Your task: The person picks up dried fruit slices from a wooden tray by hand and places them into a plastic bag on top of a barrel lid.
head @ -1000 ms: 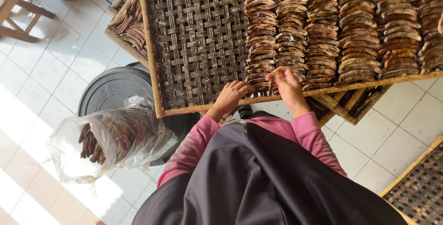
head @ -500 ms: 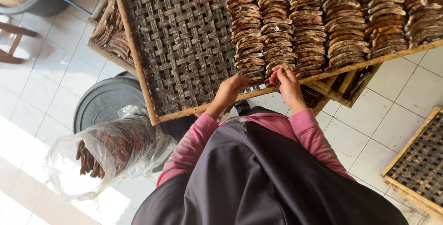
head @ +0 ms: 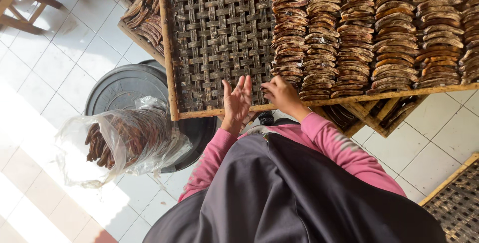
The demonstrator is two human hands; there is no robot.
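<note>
Head view: left hand [head: 236, 99] is flat and spread, empty, over the bare weave of the tray [head: 219, 38]. Right hand [head: 280, 93] is curled at the near end of the slices [head: 289, 33]; grip unclear. Rows overlap evenly; each added slice should keep that overlap.

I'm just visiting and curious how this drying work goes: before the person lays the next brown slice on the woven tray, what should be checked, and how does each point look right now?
1. Free space on the woven tray: ok, its left part is bare.
2. Left hand free: ok, open and flat, fingers spread, holding nothing.
3. Right hand on the rows of brown slices: ok, at the bottom of the leftmost row; whether it holds a slice, cannot tell.
4. Rows neat: ok, slices overlap in straight columns.
5. Supply within reach: ok, a clear plastic bag of slices sits on the dark bin lid.
6. Tray steadiness: cannot tell.
</note>
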